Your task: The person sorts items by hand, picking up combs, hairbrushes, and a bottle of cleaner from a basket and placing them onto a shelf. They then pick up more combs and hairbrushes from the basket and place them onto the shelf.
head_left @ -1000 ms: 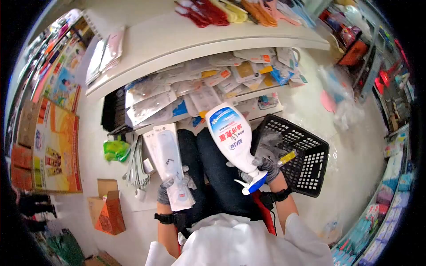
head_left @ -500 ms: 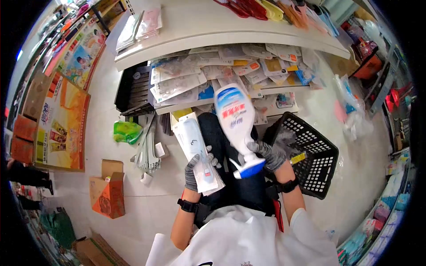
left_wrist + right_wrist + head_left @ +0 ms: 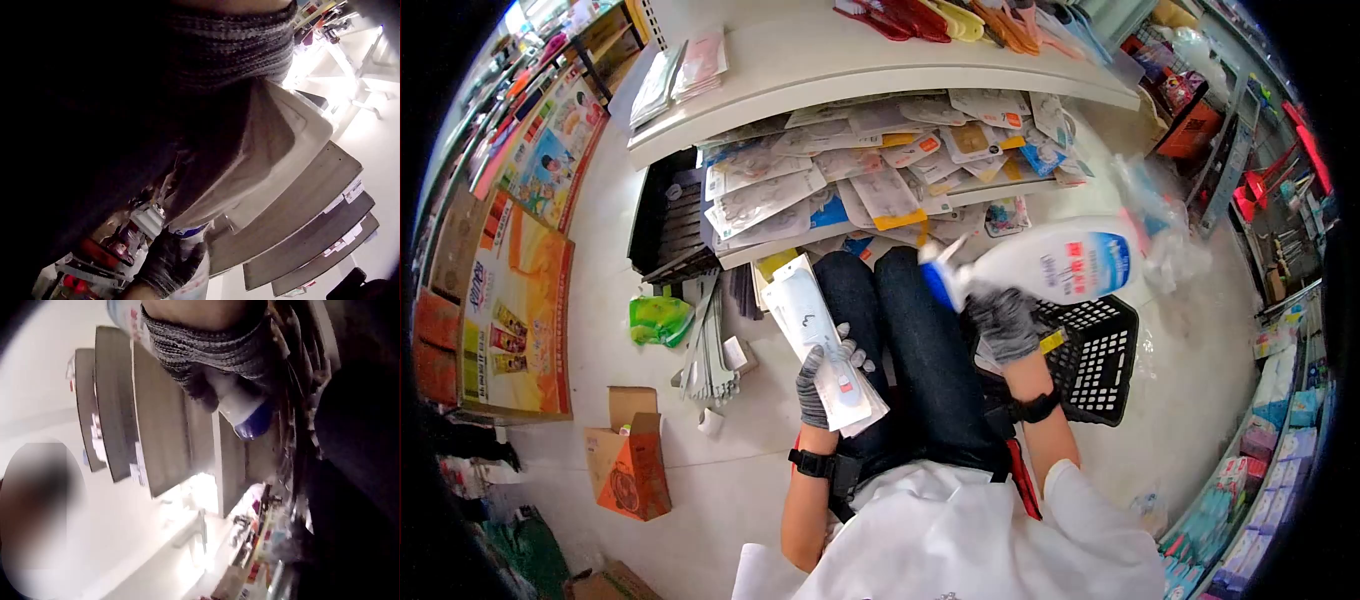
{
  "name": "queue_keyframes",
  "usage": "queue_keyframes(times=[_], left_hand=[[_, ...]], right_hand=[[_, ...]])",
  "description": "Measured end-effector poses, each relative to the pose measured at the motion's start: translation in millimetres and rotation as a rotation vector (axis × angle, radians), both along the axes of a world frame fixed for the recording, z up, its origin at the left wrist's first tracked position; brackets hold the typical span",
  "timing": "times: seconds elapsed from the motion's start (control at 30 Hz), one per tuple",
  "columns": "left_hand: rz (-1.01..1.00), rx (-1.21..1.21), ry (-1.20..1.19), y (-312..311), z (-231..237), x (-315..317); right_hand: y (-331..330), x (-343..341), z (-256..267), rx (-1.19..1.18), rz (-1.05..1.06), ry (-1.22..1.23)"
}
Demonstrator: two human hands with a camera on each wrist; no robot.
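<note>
My gloved left hand (image 3: 812,388) grips a few flat clear-fronted packets (image 3: 805,312), tilted above the left thigh. The top one has a pale blue item inside and a dark squiggle on its front. In my gloved right hand (image 3: 1004,328) is a white spray bottle (image 3: 1055,262) with a blue and white trigger head, held around the neck. It lies nearly sideways, its base pointing right and its head toward the knees. Below it stands a black plastic basket (image 3: 1122,350), partly covered by the bottle and hand. The bottle's blue cap (image 3: 255,422) shows beyond the glove in the right wrist view.
Ahead is a white shelf unit (image 3: 880,85) with many packaged goods (image 3: 880,195) on its lower shelves. A black crate (image 3: 670,220), a green bag (image 3: 660,320), grey metal brackets (image 3: 703,350) and an orange carton (image 3: 632,470) lie left. Stocked shelves (image 3: 1250,500) line the right side.
The right hand has swung the spray bottle from pointing forward to lying sideways, out to the right over the basket. The left hand keeps its packets, lifted slightly from the thigh.
</note>
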State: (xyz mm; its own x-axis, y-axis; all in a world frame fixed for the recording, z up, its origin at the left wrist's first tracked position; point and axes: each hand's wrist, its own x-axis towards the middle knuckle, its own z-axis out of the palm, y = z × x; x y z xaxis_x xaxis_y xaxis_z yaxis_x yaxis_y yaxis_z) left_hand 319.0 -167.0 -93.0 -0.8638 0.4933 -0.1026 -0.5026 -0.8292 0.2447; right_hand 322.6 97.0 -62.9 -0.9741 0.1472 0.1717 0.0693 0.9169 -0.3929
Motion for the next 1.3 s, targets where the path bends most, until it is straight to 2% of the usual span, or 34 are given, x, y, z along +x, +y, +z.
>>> queue_keyframes(times=[0.07, 0.2, 0.27, 0.3, 0.33, 0.4, 0.47, 0.53, 0.6, 0.63, 0.7, 0.77, 0.83, 0.9, 0.93, 0.97, 1.03, 1.07, 1.17, 1.2, 1.23, 1.3], left_hand=[[0.02, 0.004, -0.004, 2, 4, 2], [-0.023, 0.052, 0.014, 4, -2, -2], [-0.048, 0.067, -0.003, 4, -3, -1], [-0.061, 0.074, -0.012, 3, -2, -2], [-0.078, 0.122, -0.01, 3, -5, -3], [-0.078, 0.066, -0.011, 0, -4, -3], [-0.081, 0.052, -0.049, 4, -5, -3], [-0.078, 0.051, -0.05, 6, -12, -3], [-0.055, -0.042, -0.098, 5, -33, -7], [-0.041, -0.058, -0.114, 6, -39, -6], [-0.022, -0.018, -0.114, 11, -35, -3], [-0.029, 0.077, -0.08, 18, -21, -2], [-0.066, 0.14, -0.049, 18, -16, -3], [-0.056, 0.074, -0.014, 17, -9, -2], [-0.049, 0.08, -0.012, 18, -9, -2], [-0.04, 0.087, -0.011, 18, -8, -3], [-0.039, 0.046, 0.012, 16, -9, -5], [-0.042, 0.049, 0.015, 16, -11, -7], [-0.049, 0.034, 0.011, 16, -14, -9], [-0.055, 0.021, 0.01, 16, -16, -11], [-0.059, 0.01, 0.009, 16, -17, -11], [-0.062, 0.002, -0.011, 15, -18, -10]], right_hand=[[19, -1, 14, 0.535, -0.081, -0.375], [9, 5, -21, 0.582, 0.005, 0.444], [6, 10, -23, 0.586, -0.049, 0.275], [2, 11, 11, 0.589, -0.122, -0.091], [-10, 5, 65, 0.546, -0.108, -0.257], [35, -10, 4, 0.061, -0.148, 0.158], [4, -4, 15, -0.068, -0.058, 0.297], [-31, 3, -25, 0.257, 0.124, 0.596], [-79, 17, -10, -0.295, 0.341, 0.416], [-109, 28, 19, -0.996, 0.432, 0.048], [-156, 23, -18, -0.829, 0.486, -0.05], [-199, 12, -1, -1.086, 0.583, -0.238], [-234, 5, 14, -1.295, 0.586, -0.496], [-272, 0, -13, -1.586, 0.583, -0.661], [-278, 2, -17, -1.56, 0.62, -0.613], [-297, 6, -46, -1.537, 0.611, -0.541], [-317, 21, -60, -1.515, 0.542, -0.495], [-328, 29, -64, -1.392, 0.526, -0.506], [-359, 42, -69, -1.49, 0.498, -0.986], [-372, 45, -71, -1.712, 0.338, -1.094], [-379, 41, -78, -1.794, 0.329, -1.17], [-396, 37, -85, -1.68, 0.253, -1.153]])
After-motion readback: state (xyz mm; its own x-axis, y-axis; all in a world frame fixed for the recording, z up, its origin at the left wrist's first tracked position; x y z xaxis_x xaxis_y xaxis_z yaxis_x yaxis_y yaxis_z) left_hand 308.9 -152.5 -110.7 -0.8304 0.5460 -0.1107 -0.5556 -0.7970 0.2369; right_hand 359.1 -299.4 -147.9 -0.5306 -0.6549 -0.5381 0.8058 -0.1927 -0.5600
